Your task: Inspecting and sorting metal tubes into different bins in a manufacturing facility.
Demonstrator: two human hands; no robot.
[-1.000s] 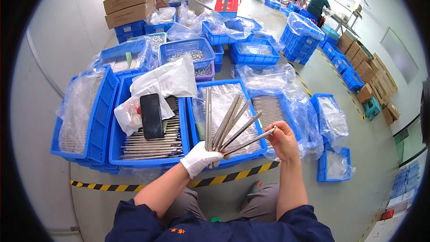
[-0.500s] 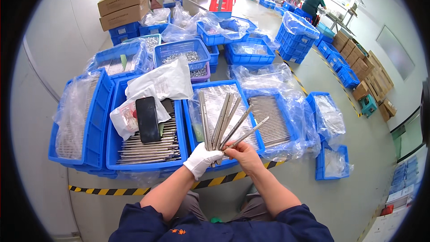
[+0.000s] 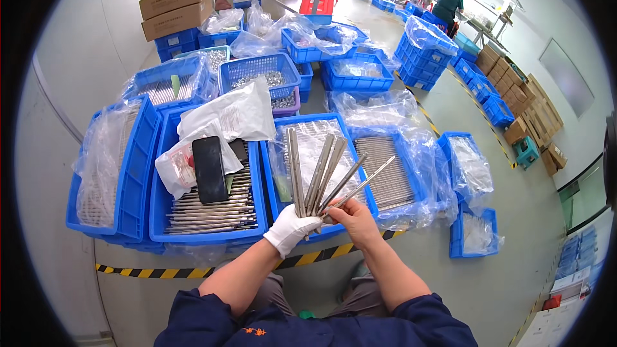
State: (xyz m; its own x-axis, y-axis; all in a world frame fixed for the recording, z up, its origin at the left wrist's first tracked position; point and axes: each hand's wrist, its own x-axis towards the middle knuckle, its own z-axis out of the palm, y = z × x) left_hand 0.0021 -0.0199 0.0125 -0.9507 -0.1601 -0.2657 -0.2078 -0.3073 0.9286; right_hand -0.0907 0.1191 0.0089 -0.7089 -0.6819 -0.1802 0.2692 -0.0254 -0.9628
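My left hand (image 3: 290,229), in a white glove, grips the lower ends of several long grey metal strips (image 3: 319,173) fanned out upward. My bare right hand (image 3: 354,218) is closed on the same bundle, touching the rightmost strips near their base. The fan hangs over a blue plastic crate (image 3: 267,180) lined with clear plastic and filled with the same strips.
A blue crate on the left (image 3: 162,209) holds more strips, a black phone (image 3: 209,168) and white bags (image 3: 226,115). More blue crates and baskets (image 3: 258,71), cardboard boxes (image 3: 177,5) and a yellow-black floor stripe (image 3: 148,273) surround me. A person (image 3: 448,4) works at the far right.
My right hand has slid left from the outer strip to the base of the bundle beside my left hand. The fan of strips has narrowed.
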